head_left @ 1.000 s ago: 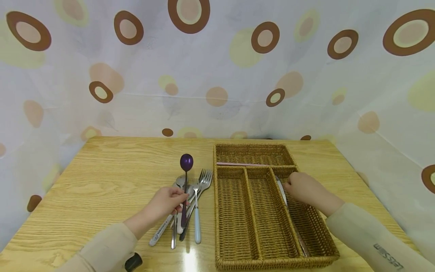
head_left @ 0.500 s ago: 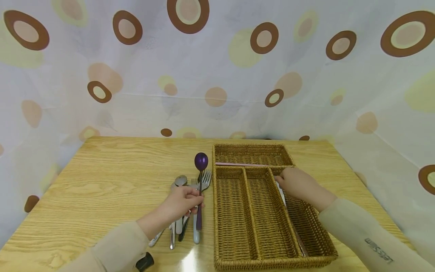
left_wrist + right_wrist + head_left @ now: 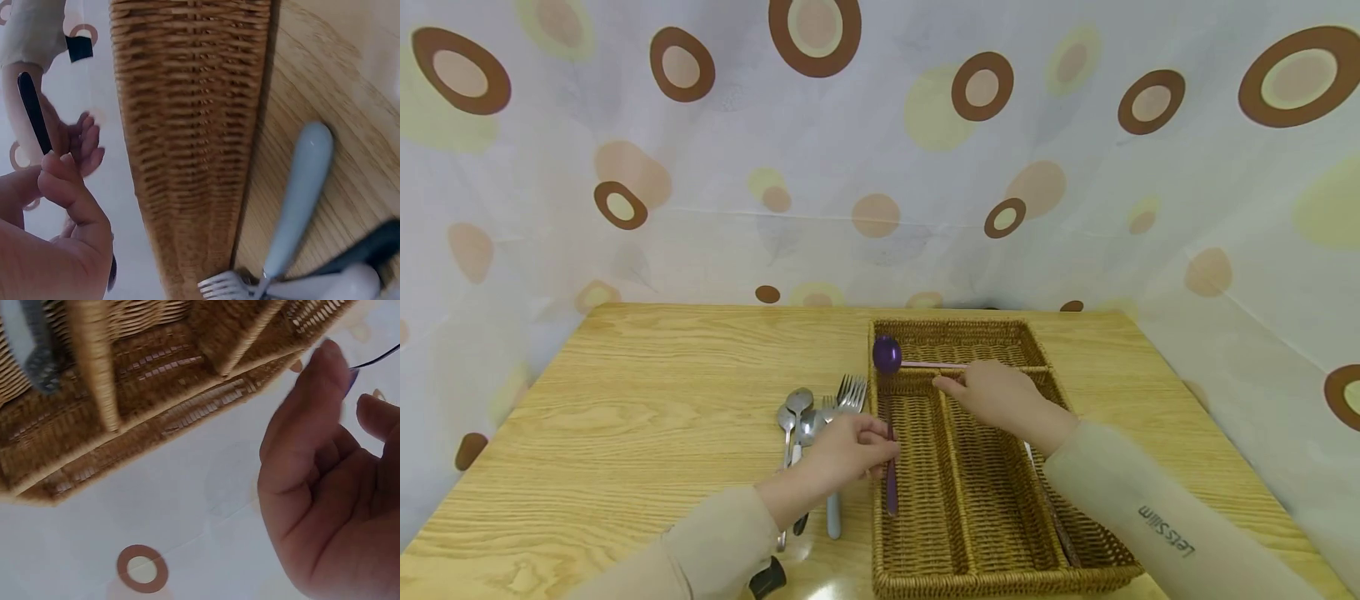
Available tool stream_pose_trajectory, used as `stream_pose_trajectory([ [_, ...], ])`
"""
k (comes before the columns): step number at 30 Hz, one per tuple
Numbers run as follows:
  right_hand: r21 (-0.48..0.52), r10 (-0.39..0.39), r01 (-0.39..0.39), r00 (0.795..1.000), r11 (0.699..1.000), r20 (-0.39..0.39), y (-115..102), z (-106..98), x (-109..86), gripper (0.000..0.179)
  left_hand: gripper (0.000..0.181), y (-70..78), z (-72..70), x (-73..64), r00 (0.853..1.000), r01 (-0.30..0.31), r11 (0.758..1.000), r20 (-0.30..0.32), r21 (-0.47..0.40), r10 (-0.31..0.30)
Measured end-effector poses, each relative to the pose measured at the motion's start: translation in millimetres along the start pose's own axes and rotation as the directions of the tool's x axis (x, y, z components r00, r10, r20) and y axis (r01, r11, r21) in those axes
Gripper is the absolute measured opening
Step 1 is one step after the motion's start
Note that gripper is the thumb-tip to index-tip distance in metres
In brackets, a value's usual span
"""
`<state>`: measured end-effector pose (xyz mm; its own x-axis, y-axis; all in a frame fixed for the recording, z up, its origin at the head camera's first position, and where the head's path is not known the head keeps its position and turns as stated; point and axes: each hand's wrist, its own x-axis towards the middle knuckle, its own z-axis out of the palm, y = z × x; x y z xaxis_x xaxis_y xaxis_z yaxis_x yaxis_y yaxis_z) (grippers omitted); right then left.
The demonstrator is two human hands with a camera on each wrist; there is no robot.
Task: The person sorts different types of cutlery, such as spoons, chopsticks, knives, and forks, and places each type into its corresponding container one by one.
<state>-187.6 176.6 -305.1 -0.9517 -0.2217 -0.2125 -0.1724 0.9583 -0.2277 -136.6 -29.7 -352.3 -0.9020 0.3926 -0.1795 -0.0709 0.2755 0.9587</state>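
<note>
From my station I log the left hand (image 3: 853,454) pinching the purple spoon (image 3: 887,354) mid-handle over the left edge of the wicker tray (image 3: 1000,585); fingers cover the grip point, and the left wrist view shows only a dark handle end. I read the right hand (image 3: 1000,400) as loosely bent, nothing visibly held, above the tray's dividers, where it and the spoon's bowl obscure the ends of a pink stick (image 3: 932,364), its sleeve hiding part of a knife (image 3: 1063,537). The cutlery pile (image 3: 802,400) on the counter (image 3: 662,400) is partly blocked by my left hand and forearm, handles uncountable.
</note>
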Motion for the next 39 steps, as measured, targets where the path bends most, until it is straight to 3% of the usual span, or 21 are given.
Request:
stream_pose_trajectory([
  [6, -0.042, 0.007, -0.007, 1.000, 0.999, -0.020, -18, 4, 4.2, 0.059, 0.028, 4.5, 15.9, 9.6, 0.999, -0.046, 0.998, -0.006, 0.036, 0.046],
  [12, -0.041, 0.007, -0.008, 1.000, 0.999, -0.024, -23, 5, 5.2, 0.054, 0.027, 7.2, 27.5, 15.9, 1.000, -0.027, 0.997, -0.010, 0.075, 0.028],
  [16, 0.068, -0.022, 0.020, 0.999, 0.997, 0.025, -23, 7, 4.7, 0.048, 0.027, 6.7, 33.6, 16.8, 0.999, -0.029, 0.998, 0.032, 0.056, 0.027],
  [20, 0.251, -0.054, 0.023, 0.992, 0.968, 0.118, -21, 9, 4.4, 0.043, 0.026, 7.4, 37.4, 16.5, 0.998, -0.039, 0.997, 0.058, 0.072, 0.035],
  [23, 0.299, -0.053, 0.006, 0.987, 0.954, 0.150, -19, 8, 3.4, 0.041, 0.029, 8.2, 37.6, 15.8, 0.996, -0.042, 0.996, 0.077, 0.077, 0.036],
  [28, 0.294, -0.050, 0.003, 0.987, 0.956, 0.154, -13, 6, 2.3, 0.043, 0.029, 2.6, 27.3, 13.3, 0.995, -0.047, 0.990, 0.093, 0.133, 0.035],
  [34, 0.255, -0.034, -0.007, 0.987, 0.967, 0.159, -1, 8, 1.6, 0.045, 0.020, -13.5, 1.2, -1.3, 0.990, -0.090, 0.972, 0.124, 0.218, 0.064],
  [39, 0.168, -0.012, -0.010, 0.992, 0.986, 0.129, 12, 14, -3.2, 0.046, 0.014, -27.9, -26.5, -12.4, 0.995, -0.095, 0.956, 0.052, 0.278, 0.084],
])
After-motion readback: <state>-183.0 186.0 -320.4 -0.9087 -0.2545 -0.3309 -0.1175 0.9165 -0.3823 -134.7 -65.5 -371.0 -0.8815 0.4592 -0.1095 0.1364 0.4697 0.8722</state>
